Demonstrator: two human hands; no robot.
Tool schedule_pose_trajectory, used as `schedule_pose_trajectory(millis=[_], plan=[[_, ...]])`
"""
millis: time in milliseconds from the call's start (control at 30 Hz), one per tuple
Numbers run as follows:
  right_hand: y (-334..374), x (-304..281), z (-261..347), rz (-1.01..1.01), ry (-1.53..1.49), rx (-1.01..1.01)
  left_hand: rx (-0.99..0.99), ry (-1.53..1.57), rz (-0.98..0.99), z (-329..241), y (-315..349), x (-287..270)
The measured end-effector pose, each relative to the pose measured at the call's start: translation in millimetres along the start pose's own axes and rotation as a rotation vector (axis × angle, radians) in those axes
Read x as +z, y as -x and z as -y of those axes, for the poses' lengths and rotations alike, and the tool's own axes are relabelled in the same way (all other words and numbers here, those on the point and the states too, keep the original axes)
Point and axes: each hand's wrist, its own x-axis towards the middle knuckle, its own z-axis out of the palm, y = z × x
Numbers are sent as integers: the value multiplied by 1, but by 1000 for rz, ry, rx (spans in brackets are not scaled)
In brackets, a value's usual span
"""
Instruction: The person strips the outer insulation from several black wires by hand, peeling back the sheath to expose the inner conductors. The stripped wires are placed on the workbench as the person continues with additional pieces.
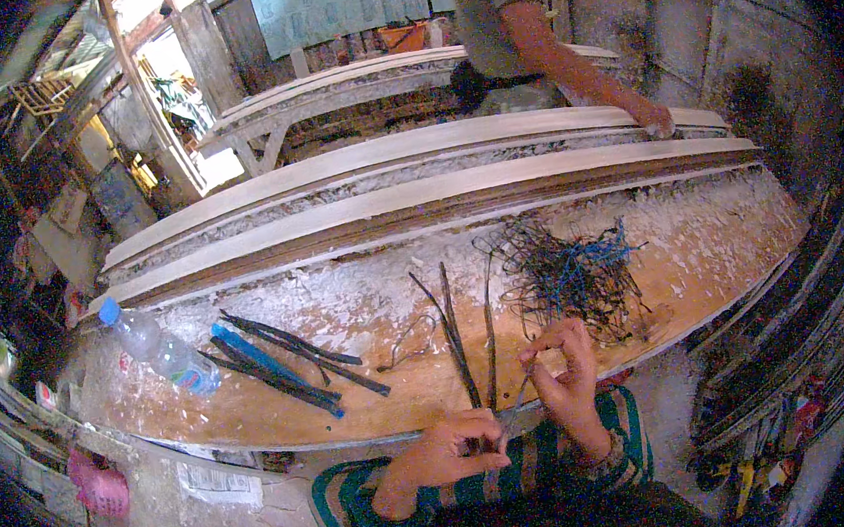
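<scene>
Close to my body, my left hand [463, 448] is closed in a pinch at the bench's front edge. Higher and to the right, my right hand [564, 376] also pinches, its fingers curled together. A thin grey strip [521, 395] runs between both hands, and its exact kind is hard to make out. Just beyond my hands lie long black strips [456, 346] pointing away from me. Near my right hand sits a tangled heap of black and blue strands [572, 275]. More black strips [293, 343] and a blue strip [268, 362] lie bundled at the left.
A clear plastic bottle with a blue cap [160, 349] lies on the wooden bench [394, 406] at the left. Long pale boards [415, 186] border its far side. Beyond them a co-worker's hand [659, 122] touches a board. A pink container [98, 485] is at lower left.
</scene>
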Motion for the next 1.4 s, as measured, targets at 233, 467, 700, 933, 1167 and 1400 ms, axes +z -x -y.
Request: schedule_pose_trajectory(millis=[233, 467, 700, 933, 1167, 1400], plan=[[0, 0, -3, 145, -139, 31, -166, -14, -653, 7, 11, -18], [19, 26, 13, 759, -340, -287, -292, -75, -1089, 30, 15, -45], [29, 34, 19, 752, -372, -229, -287, -257, -1055, 23, 13, -35], [26, 24, 12, 630, -327, -146, -285, -235, -862, 14, 4, -20], [6, 10, -11, 73, 0, -1, -27, -93, -342, 5, 4, -9], [-1, 5, -10, -167, 16, -92, -43, 498, -56, 5, -7, 24]])
